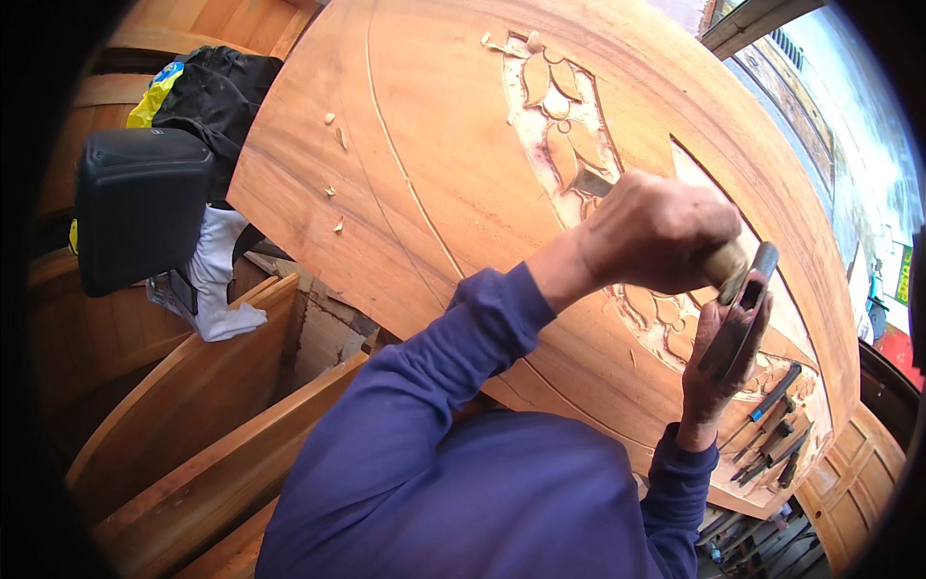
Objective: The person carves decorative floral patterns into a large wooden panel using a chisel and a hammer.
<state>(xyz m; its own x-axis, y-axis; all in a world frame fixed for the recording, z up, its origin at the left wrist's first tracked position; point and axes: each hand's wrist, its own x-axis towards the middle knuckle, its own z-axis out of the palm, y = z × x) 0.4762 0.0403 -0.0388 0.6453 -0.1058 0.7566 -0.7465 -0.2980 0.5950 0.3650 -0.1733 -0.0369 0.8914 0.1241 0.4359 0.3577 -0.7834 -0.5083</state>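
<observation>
My left hand (666, 227) is closed around a chisel; its flat metal blade (592, 183) points up-left onto the carved wooden panel (453, 125). The pale butt of the chisel handle (725, 262) sticks out on the right side of the fist. Just beyond it, my right hand (719, 362) grips a dark hammer-like tool (735, 333) with a rounded grey end. That end is beside the handle butt; whether they touch I cannot tell. Under the blade runs a carved band of flowers and leaves (552, 82), partly hidden by my hands.
Several carving tools (772, 425) lie on the panel's lower right. Wood chips (341, 138) are scattered on its left. At the left stand a black box-shaped case (145, 207), a dark bag (227, 87) and a white cloth (224, 280). Wooden boards (222, 454) lean below.
</observation>
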